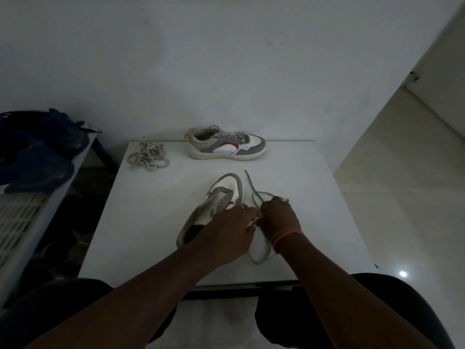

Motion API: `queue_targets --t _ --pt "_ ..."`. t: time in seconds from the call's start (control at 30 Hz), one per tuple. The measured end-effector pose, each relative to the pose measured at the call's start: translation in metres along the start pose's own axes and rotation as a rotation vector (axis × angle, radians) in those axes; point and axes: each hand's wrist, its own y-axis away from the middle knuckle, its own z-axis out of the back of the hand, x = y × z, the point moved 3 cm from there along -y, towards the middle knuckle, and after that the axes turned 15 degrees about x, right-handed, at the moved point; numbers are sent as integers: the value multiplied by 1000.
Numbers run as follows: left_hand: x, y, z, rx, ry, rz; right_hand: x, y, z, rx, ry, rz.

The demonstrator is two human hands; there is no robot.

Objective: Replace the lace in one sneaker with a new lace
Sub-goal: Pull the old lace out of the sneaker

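Grey flat lace (254,195), woven and limp, runs from the person's right hand (280,220) out toward one o'clock, its stiff tip lying on the white table (151,222). Both hands meet over the near sneaker (221,200): the right hand's fingers curl around the grey lace, pinching it just beside the upper eyelets, while the left hand (226,233) grips the shoe's collar and side, steadying it. Another loop of the same lace curves out below the right wrist at five o'clock. The near sneaker points its toe toward twelve o'clock; its lower eyelets appear empty, so unlacing seems well along, though the last crossings are hidden by the hands.

Risks, as judged: a sharp tug could snag the lace tip in an eyelet or drag the light shoe across the smooth tabletop if the left hand loosens; the trailing loop could slip over the near table edge.

Farther out, a cream rope-like lace (148,156) lies tangled at eleven o'clock, presumably the replacement. A second sneaker (226,144), laced, with suede-like grey panels, perforated white leather and a red accent, rests on its thick rubber sole at twelve o'clock.
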Motion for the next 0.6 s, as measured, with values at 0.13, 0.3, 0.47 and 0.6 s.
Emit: queue_targets --t 0.13,0.3,0.47,0.6 --pt "6 -1 -20 47 43 58 3 7 1 -94 54 29" --pt "-2 -4 -31 149 652 266 -5 15 24 -143 -488 -14" --pt "-19 -19 -25 23 1688 327 24 56 50 -51 -857 251" --pt "-19 -28 4 -176 1853 374 31 72 60 83 -851 389"
